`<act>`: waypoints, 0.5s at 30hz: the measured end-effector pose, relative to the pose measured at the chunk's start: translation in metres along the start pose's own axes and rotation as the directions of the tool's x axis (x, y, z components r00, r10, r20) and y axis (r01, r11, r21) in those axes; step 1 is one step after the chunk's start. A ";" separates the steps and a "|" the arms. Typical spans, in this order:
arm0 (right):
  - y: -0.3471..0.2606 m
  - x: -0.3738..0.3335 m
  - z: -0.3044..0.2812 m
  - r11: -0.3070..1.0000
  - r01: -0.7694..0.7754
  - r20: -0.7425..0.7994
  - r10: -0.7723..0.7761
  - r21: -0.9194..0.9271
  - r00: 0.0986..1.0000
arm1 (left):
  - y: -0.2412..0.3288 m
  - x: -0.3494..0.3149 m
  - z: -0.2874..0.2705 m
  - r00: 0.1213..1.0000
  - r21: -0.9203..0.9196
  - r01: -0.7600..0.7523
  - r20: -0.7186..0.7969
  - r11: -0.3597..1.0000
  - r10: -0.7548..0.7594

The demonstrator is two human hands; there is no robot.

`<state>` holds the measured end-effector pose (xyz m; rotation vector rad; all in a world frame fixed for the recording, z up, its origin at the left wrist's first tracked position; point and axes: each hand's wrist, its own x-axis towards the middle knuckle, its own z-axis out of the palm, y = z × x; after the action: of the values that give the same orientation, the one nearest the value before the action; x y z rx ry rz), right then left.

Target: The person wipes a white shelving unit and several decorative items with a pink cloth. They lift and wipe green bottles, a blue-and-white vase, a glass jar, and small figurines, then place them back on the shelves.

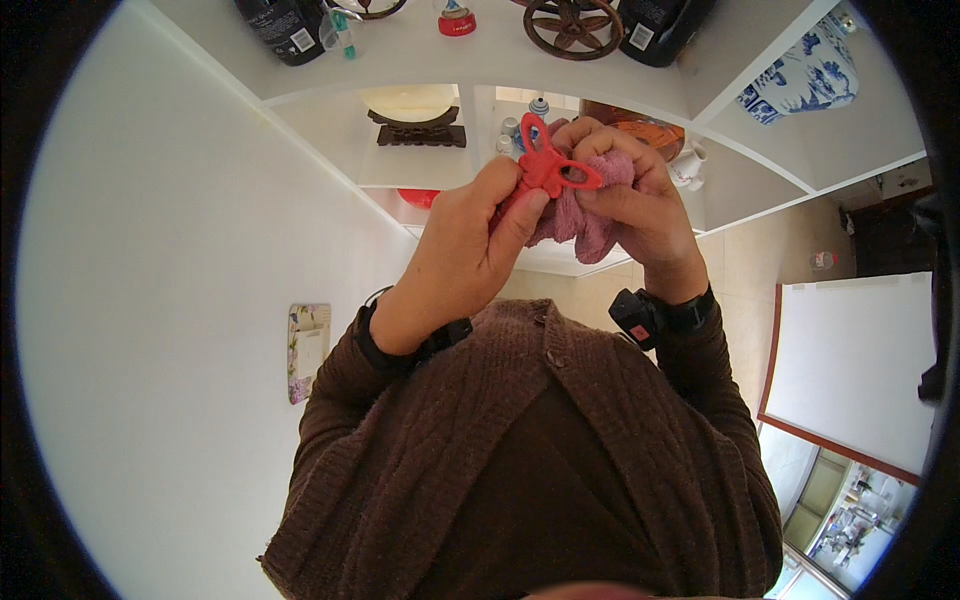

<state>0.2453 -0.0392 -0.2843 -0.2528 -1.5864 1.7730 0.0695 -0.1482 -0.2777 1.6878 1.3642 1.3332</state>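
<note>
Red two-looped thing (545, 170): kinda butterfly-shaped, sitting between both hands, just on the near side of the shelves. Partly buried in a grip, so not fully visible.
Left hand (450, 240): grasping the red two-looped thing between thumb and curled fingers, with both loops poking out past the fingertips.
Pink cloth (590, 225): fuzzy, all bunched up, just right of the red bit and overlapped by the right loop. Can't tell if actually touching.
Right hand (645, 195): grasping the pink cloth, fingers bent round the far side, thumb on the near side.
Wrists: black band (375, 340) on the left, black strap with a chunky block (636, 315) on the right.
Outfit: brown knit cardigan (440, 440), near middle.
White shelves (390, 62): beyond the hands and pretty stocked. Dark bottle (285, 30) far left, wheel-shaped brown ornament (574, 45) far middle, blue-and-white vase (810, 75) far right.
Wall (150, 250): plain white, left side, with a flowery frame (297, 350) near the left forearm.
</note>
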 end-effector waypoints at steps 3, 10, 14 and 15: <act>0.004 -0.002 0.003 0.997 0.056 -0.040 -0.054 0.054 0.998 | 0.000 0.001 -0.001 1.000 -0.022 0.030 -0.009 0.999 -0.030; -0.023 -0.012 -0.007 0.996 0.079 -0.319 -0.064 0.036 0.946 | 0.001 -0.002 -0.006 0.994 0.182 -0.005 -0.111 0.983 0.026; -0.042 -0.018 0.004 0.980 0.064 -0.477 -0.147 -0.187 0.867 | -0.003 0.001 0.000 0.974 0.296 -0.063 -0.188 0.953 0.123; -0.045 -0.018 0.009 0.971 0.065 -0.498 -0.174 -0.229 0.850 | -0.004 0.003 0.002 0.970 0.325 -0.074 -0.195 0.943 0.143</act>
<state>0.2704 -0.0589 -0.2464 -0.6563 -1.3483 1.2972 0.0702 -0.1442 -0.2813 1.8940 1.7070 1.4562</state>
